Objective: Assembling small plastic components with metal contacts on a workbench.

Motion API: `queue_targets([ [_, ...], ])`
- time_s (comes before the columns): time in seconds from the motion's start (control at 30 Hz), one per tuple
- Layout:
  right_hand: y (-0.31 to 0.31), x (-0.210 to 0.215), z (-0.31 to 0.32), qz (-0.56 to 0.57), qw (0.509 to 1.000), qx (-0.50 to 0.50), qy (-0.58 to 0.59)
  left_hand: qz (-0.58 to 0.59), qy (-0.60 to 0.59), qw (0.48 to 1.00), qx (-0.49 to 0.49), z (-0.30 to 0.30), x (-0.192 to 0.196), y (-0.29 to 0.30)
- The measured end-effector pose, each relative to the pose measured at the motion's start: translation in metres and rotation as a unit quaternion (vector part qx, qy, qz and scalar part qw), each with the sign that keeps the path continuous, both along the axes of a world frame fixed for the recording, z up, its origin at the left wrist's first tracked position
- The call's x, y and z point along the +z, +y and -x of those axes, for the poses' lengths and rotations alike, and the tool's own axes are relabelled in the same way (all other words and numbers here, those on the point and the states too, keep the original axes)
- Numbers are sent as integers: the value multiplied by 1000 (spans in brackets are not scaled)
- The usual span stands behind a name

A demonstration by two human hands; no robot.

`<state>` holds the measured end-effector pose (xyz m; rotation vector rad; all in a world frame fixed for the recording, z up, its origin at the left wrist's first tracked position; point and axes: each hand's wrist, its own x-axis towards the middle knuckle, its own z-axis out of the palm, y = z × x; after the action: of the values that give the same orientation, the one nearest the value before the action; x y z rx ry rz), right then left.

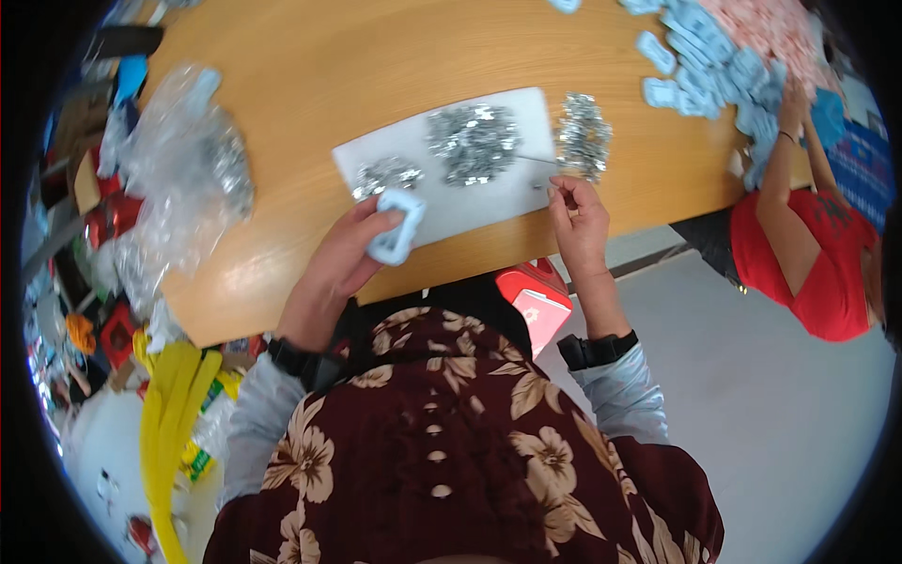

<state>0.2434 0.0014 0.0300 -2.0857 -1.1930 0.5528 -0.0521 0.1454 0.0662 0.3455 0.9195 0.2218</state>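
Observation:
My left hand [334,254] is closed round a light blue plastic piece [396,227] with a hollow, frame-like shape, held over the near left edge of a white board [507,209]. My right hand [581,226] is at the board's right edge, thumb and fingers pinched together; whatever they hold is too small to make out. Just beyond the right fingertips is a thin dark rod [537,159]; I cannot tell whether it is held. Small shiny metal pieces form a large pile [473,143] on the board and a smaller pile [387,175] near my left hand.
Another pile of metal pieces [584,136] lies on the wooden table [310,85] beside the board. Clear plastic bags [183,169] are at the left. At the far right, a person in red [813,254] reaches toward blue pieces [695,56] and a pink heap [766,33].

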Motion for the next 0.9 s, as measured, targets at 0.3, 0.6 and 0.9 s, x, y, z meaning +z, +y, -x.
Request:
queue_targets([
  [0.3, 28, 42, 86, 58, 970, 101, 215, 29, -25, 999, 22, 0, 20, -3],
  [0.6, 51, 40, 97, 67, 974, 191, 101, 64, -61, 989, 115, 40, 17, -6],
  [0.9, 83, 14, 103, -10, 953, 267, -144, 48, -29, 991, 123, 62, 25, -16],
])
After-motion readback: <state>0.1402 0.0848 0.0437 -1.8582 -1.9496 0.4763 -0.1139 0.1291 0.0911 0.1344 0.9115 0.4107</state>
